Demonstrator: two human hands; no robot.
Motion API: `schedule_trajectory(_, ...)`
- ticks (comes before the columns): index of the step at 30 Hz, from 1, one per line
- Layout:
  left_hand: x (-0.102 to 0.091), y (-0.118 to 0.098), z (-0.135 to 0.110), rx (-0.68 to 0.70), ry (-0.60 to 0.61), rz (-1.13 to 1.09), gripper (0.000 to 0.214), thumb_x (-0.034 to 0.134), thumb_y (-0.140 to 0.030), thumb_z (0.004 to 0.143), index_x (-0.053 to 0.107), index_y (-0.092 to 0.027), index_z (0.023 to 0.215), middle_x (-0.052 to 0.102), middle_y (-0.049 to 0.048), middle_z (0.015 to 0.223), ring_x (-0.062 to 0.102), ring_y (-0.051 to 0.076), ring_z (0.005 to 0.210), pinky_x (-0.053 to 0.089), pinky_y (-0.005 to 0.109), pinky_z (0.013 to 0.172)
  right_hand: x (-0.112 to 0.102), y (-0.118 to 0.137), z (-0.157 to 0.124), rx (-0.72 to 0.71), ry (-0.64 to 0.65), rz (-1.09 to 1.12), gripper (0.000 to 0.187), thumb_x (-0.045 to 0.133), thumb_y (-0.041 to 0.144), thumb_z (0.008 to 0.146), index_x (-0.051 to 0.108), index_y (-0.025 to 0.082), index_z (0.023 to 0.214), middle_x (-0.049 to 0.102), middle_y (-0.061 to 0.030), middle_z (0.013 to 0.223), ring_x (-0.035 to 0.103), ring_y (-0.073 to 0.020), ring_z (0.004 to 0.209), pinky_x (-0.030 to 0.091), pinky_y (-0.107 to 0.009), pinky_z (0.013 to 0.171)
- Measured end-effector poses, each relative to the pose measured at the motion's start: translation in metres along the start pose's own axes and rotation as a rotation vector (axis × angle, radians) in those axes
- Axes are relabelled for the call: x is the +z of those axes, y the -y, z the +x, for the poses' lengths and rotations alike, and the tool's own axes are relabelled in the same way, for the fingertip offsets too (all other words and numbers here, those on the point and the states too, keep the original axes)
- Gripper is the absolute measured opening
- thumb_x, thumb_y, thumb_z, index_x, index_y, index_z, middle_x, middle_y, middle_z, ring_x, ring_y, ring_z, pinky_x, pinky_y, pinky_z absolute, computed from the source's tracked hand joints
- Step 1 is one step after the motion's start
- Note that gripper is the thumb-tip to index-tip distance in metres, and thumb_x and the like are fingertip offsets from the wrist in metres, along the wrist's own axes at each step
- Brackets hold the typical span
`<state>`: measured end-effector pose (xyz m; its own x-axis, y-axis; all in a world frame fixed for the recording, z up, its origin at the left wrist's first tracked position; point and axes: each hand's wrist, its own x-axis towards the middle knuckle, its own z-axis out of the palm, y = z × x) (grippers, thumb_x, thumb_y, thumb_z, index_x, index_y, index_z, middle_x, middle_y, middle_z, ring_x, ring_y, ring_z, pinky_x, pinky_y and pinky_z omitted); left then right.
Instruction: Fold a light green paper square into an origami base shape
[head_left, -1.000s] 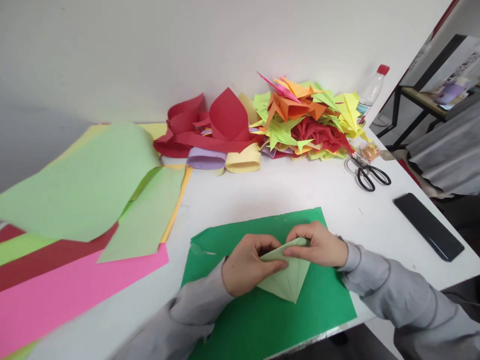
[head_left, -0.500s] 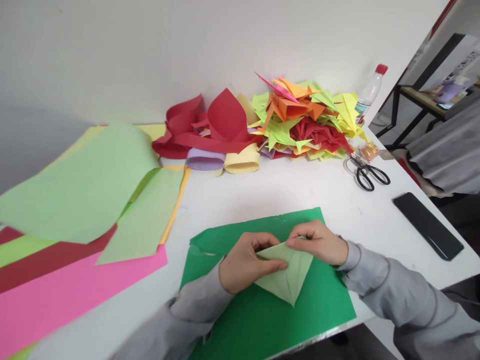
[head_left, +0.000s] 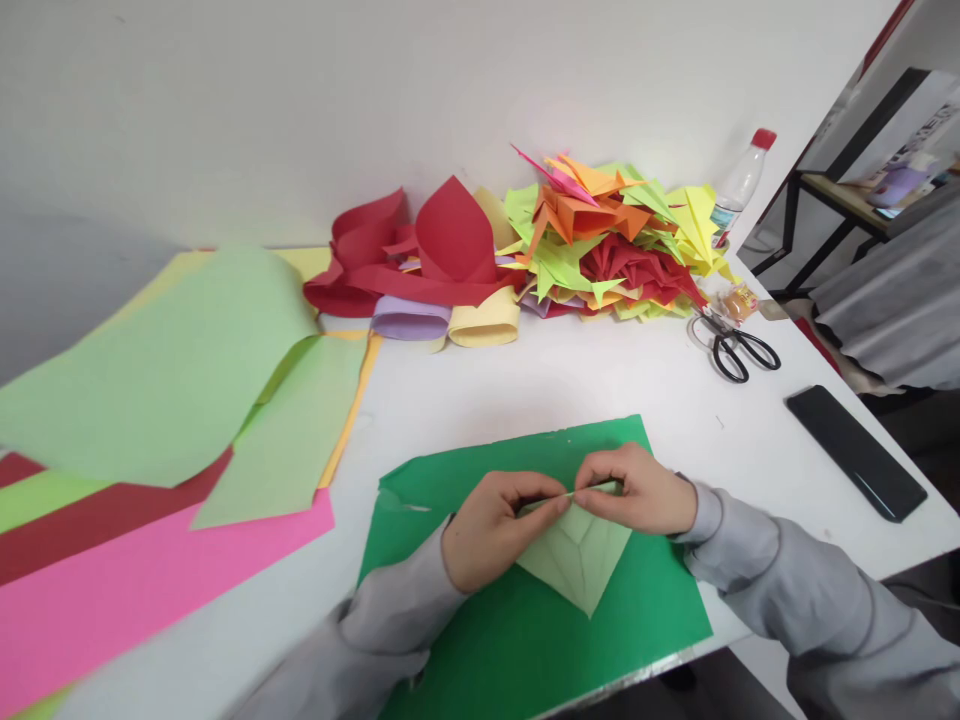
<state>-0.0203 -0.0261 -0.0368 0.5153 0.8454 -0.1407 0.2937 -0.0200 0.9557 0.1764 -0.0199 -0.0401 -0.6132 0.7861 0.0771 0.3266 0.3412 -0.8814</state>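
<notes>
A pale green sheet of folded paper [head_left: 581, 560] with creases meeting along its middle lies over a dark green board [head_left: 517, 660], one corner pointing down towards me. My left hand [head_left: 499, 525] pinches its upper edge between thumb and fingers. Close beside it, my right hand [head_left: 630, 490] pinches the same edge, the two sets of fingertips almost touching. Fingers of both hands cover part of the top edge, so the fold there is partly hidden.
Large coloured sheets [head_left: 165, 380] lie at the left. Curled red paper [head_left: 454, 235] and a heap of folded paper pieces [head_left: 607, 240] stand along the wall. Scissors [head_left: 739, 350], a black phone [head_left: 855, 450] and a plastic bottle [head_left: 739, 185] are at the right.
My left fingertips have come up to the paper's top edge, closer to my right hand. The right fingers have curled down over the edge, and the paper has turned slightly.
</notes>
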Motion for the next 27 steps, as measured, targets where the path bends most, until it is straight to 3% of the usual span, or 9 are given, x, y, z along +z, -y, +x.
schedule_trajectory(7,0.0006,0.0003,-0.0013,0.044,0.115,0.021,0.028,0.052,-0.032,0.078,0.065,-0.012,0.062,0.046,-0.0019,0.053,0.036,0.01,0.052,0.03,0.021,0.049,0.002,0.0014,-0.0008,-0.085,0.122,-0.076,0.011,0.05,0.017,0.081,0.054,0.017,0.071,0.045,0.0061,0.054,0.038,-0.006,0.046,0.031,-0.018,0.047)
schedule_trajectory(15,-0.0005,0.0017,-0.0018,0.109,0.087,0.031,0.027,0.048,-0.031,0.082,0.062,-0.013,0.068,0.051,-0.0017,0.056,0.041,0.01,0.054,0.033,0.021,0.051,0.0024,-0.0004,-0.0007,-0.086,0.09,-0.001,0.011,0.049,0.018,0.082,0.052,0.017,0.071,0.044,0.0064,0.056,0.037,-0.0056,0.048,0.032,-0.017,0.048)
schedule_trajectory(21,-0.0008,-0.0015,-0.0046,0.202,0.075,0.104,0.025,0.048,-0.026,0.082,0.06,-0.013,0.065,0.052,-0.0023,0.054,0.042,0.009,0.051,0.034,0.019,0.05,-0.0012,0.0011,-0.0003,-0.098,0.17,0.02,0.016,0.049,0.026,0.086,0.053,0.016,0.074,0.04,0.0074,0.053,0.036,-0.006,0.046,0.032,-0.017,0.047)
schedule_trajectory(27,-0.0021,-0.0013,-0.0036,0.17,0.067,0.081,0.025,0.049,-0.03,0.081,0.059,-0.014,0.064,0.049,-0.0034,0.053,0.037,0.008,0.048,0.033,0.019,0.048,-0.0024,-0.0002,-0.0006,-0.114,0.159,0.023,0.013,0.05,0.022,0.084,0.055,0.016,0.074,0.044,0.0062,0.055,0.037,-0.006,0.048,0.032,-0.018,0.048)
